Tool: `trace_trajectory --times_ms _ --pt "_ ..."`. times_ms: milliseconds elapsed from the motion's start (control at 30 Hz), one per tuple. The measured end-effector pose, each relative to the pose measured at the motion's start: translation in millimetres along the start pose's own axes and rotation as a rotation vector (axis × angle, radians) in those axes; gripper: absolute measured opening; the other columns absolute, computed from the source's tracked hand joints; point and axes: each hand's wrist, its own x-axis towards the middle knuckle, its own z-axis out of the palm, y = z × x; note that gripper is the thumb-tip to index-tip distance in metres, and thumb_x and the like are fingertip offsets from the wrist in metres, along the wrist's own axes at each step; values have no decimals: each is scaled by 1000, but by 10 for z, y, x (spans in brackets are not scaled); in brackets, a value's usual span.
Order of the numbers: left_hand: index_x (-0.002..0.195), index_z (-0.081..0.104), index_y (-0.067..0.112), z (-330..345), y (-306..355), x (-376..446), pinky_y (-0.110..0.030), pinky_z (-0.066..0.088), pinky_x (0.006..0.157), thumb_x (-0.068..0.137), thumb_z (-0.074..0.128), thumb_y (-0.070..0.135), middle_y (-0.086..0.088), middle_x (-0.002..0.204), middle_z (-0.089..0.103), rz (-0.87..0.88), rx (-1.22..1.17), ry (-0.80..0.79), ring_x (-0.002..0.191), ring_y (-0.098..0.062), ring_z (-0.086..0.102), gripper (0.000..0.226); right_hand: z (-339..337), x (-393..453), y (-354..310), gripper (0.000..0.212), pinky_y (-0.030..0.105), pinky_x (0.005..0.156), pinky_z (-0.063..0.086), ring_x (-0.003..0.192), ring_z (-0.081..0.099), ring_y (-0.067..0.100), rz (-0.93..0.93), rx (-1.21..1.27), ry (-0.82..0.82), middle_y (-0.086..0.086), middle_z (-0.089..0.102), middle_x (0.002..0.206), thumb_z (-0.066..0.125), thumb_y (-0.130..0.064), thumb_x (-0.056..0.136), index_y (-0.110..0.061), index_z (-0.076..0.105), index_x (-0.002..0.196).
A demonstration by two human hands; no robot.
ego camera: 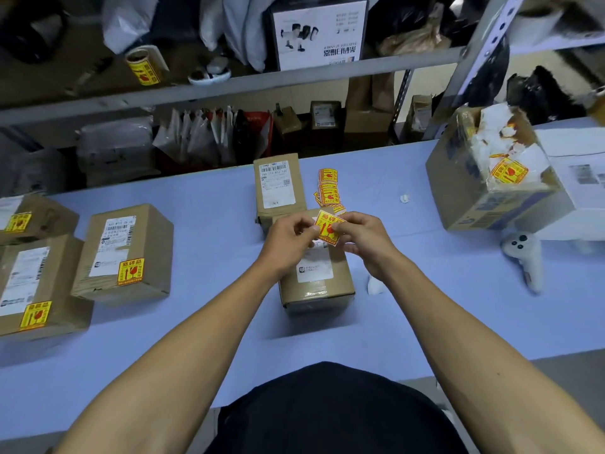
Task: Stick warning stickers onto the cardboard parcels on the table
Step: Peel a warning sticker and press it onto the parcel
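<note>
The parcels (126,253) are matt brown cardboard with white paper labels; the sticker (328,228) is glossy yellow paper; the table (209,211) has a smooth, matt pale-blue top; the shelf rail (229,86) looks like grey painted metal; the controller (523,253) is smooth white plastic.

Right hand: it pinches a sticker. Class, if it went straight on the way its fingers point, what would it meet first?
The right hand points left across the sticker, so it would probably meet the left hand first, which pinches the sticker's other edge.
</note>
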Motion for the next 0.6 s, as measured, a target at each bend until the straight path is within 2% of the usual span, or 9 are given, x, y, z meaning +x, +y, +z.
trace_trajectory --times_ms 100,167,300,367,467,600 --pt "91 67 12 -24 14 -38 -20 53 61 96 61 12 -3 79 67 -128 -197 84 61 -7 61 8 28 -43 -4 7 26 63 51 64 56 16 7 85 -2 5 65 79 68 -5 90 -12 66 88" --pt "90 65 13 -42 40 -59 -22 54 60 97 59 11 -3 78 67 -201 -343 121 62 -9 60 10 57 -71 0 5 23 59 53 66 60 15 29 97 -53 6 67 80 68 -6 90 -9 67 94" --pt "93 65 12 -85 73 -98 -27 52 65 96 60 11 -5 84 67 -273 -469 90 69 -15 61 6 146 -103 7 7 22 57 52 60 59 12 33 19 -115 7 65 76 67 -6 91 -5 66 97" --pt "92 66 13 -103 89 -113 -29 50 67 94 64 12 -4 83 69 -305 -543 53 71 -17 61 3 178 -115 -13 2 23 59 54 59 58 12 24 -16 -136 6 63 74 65 -7 92 -7 65 93" --pt "97 69 12 -118 109 -119 -28 50 68 92 66 11 -3 83 71 -331 -613 -9 74 -17 61 6 196 -154 -53 7 26 65 57 65 61 12 -1 -118 -195 5 66 75 66 -10 92 -11 66 85" --pt "96 70 11 -134 114 -81 -27 50 67 92 65 8 -2 79 72 -334 -675 -7 73 -16 61 7 152 -170 -92 13 27 64 58 70 64 16 0 -46 -196 3 68 72 64 -10 94 -12 68 82"
